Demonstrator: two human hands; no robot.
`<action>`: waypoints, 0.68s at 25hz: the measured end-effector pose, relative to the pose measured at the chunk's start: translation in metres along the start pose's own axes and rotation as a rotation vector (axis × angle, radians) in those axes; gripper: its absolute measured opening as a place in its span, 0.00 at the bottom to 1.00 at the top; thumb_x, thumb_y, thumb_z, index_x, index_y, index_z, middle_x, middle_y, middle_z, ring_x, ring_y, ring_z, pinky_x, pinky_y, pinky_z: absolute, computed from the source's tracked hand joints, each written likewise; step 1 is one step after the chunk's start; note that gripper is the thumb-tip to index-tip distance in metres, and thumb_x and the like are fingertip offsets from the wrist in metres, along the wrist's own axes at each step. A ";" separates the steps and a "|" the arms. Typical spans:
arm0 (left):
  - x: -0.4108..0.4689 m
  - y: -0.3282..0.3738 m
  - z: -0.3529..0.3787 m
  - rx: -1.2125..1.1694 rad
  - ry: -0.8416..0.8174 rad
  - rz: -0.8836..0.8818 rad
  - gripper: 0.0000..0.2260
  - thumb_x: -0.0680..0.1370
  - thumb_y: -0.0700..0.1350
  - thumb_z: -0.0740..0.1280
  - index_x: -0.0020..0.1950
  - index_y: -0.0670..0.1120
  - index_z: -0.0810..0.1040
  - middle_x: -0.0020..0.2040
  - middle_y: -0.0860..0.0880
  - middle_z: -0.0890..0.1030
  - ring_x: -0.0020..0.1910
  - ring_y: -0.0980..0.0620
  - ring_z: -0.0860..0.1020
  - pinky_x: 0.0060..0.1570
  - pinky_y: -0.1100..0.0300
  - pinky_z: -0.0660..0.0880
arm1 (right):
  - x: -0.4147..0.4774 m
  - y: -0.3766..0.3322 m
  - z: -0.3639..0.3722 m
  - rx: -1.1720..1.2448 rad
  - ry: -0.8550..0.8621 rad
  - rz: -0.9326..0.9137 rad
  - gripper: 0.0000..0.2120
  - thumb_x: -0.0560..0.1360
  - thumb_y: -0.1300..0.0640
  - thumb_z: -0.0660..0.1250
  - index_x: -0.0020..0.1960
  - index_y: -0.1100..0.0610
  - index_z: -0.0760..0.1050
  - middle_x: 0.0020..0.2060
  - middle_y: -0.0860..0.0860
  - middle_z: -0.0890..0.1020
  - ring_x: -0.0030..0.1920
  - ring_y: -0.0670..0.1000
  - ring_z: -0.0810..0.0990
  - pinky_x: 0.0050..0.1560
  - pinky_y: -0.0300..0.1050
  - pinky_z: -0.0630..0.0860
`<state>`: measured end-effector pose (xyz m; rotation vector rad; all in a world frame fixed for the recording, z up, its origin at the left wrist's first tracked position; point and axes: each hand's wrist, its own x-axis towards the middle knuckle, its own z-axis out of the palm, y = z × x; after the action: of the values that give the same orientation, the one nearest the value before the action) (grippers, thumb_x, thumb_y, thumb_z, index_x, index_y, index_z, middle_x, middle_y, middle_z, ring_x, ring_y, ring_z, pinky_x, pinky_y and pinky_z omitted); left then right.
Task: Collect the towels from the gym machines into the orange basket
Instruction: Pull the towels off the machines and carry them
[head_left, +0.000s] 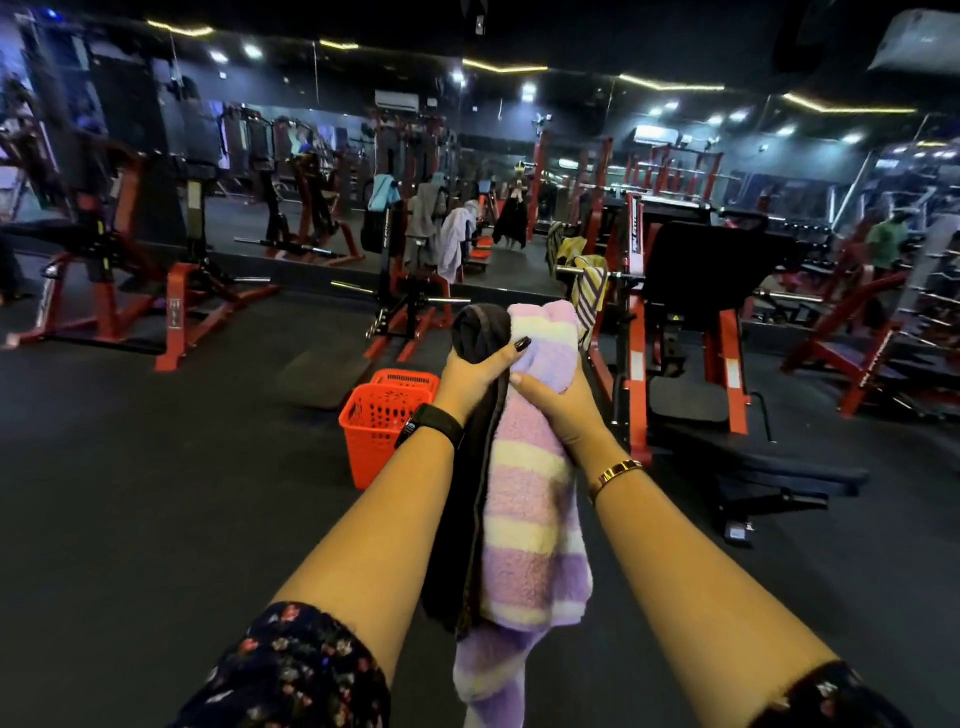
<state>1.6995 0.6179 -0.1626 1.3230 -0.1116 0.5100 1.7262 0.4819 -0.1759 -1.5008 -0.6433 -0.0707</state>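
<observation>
Both hands are raised in front of me holding two towels that hang down together. My left hand (475, 379) grips a dark grey towel (467, 499), its thumb across onto the striped one. My right hand (553, 402) is closed on a fluffy pink, yellow and lilac striped towel (530, 514). The orange basket (379, 426) stands on the floor just beyond my left wrist, partly hidden by it. A yellow striped towel (589, 283) hangs on a bar of the machine ahead. Farther back, a grey towel (427, 221), a white towel (453, 244) and a blue towel (383, 192) drape over a machine.
A red and black machine (691, 322) with a low bench stands to the right, close to my right arm. More red machines (130, 270) stand at the left. A dark floor mat (322, 376) lies behind the basket. A mirror wall runs across the back.
</observation>
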 end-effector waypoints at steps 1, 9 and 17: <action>0.023 -0.015 -0.002 -0.005 0.015 -0.007 0.18 0.66 0.43 0.76 0.55 0.46 0.80 0.53 0.48 0.82 0.55 0.50 0.80 0.59 0.54 0.75 | 0.020 0.015 -0.002 0.024 0.005 0.003 0.42 0.61 0.47 0.76 0.71 0.57 0.67 0.65 0.53 0.77 0.64 0.49 0.77 0.63 0.43 0.75; 0.250 -0.104 -0.030 0.074 0.025 -0.015 0.29 0.59 0.52 0.78 0.57 0.46 0.80 0.56 0.48 0.82 0.57 0.51 0.80 0.61 0.52 0.75 | 0.228 0.126 -0.009 0.082 0.015 0.039 0.40 0.63 0.49 0.76 0.71 0.57 0.67 0.64 0.55 0.78 0.64 0.52 0.77 0.65 0.55 0.74; 0.463 -0.205 -0.024 0.113 0.071 -0.057 0.36 0.56 0.60 0.80 0.61 0.47 0.79 0.59 0.48 0.82 0.59 0.51 0.80 0.62 0.48 0.76 | 0.429 0.233 -0.053 0.044 0.008 0.057 0.41 0.63 0.47 0.76 0.72 0.56 0.66 0.65 0.55 0.77 0.65 0.52 0.77 0.67 0.55 0.73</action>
<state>2.1894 0.7446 -0.1852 1.4124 0.0145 0.5202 2.2020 0.6020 -0.1951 -1.4751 -0.5915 -0.0184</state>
